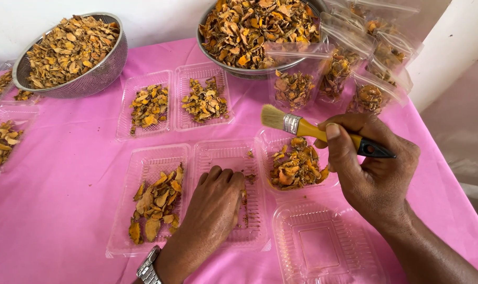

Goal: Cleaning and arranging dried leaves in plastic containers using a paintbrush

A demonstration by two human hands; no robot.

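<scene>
My right hand [370, 168] grips a paintbrush [312, 129] with a yellow and black handle, its pale bristles pointing left above a clear tray [268, 144] of dried orange slices [297, 165]. My left hand [212, 210], a watch on its wrist, rests palm down inside an open clear hinged tray [225, 152]; that tray's left half holds dried slices [157, 202], the half under my hand only crumbs.
Two metal bowls [104, 71] [207, 44] heaped with dried slices stand at the back of the pink tablecloth [65, 194]. Another filled hinged tray [175, 100] lies behind, several filled zip bags [349, 68] at back right, an empty clear tray [323, 247] in front.
</scene>
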